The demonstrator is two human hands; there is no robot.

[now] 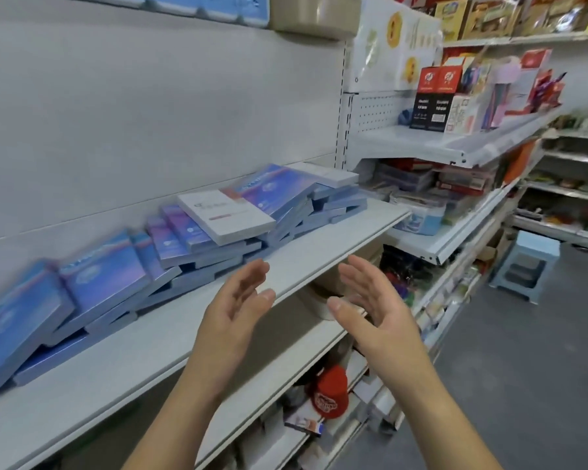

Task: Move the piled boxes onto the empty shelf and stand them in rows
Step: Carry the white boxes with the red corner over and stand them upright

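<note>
Left hand point(241, 296) and right hand point(374, 307) hover palms-inward at the shelf's point(133, 351) front edge, fingers point(257, 270) released, holding nothing. Boxes point(170, 239) lie slumped along the rear edge. Recommended: clamp a small stack squarely from both ends.

boxes point(197, 232) piled along shelf point(319, 245) rear, stool point(526, 266) on floor right

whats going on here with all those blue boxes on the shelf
A person stands at a shop shelf with both hands out in front, palms facing each other. The left hand and the right hand hold nothing. The blue boxes lie in a slanting, toppled pile along the back of the white shelf, with a white-faced box on top. None stands upright yet.
</note>
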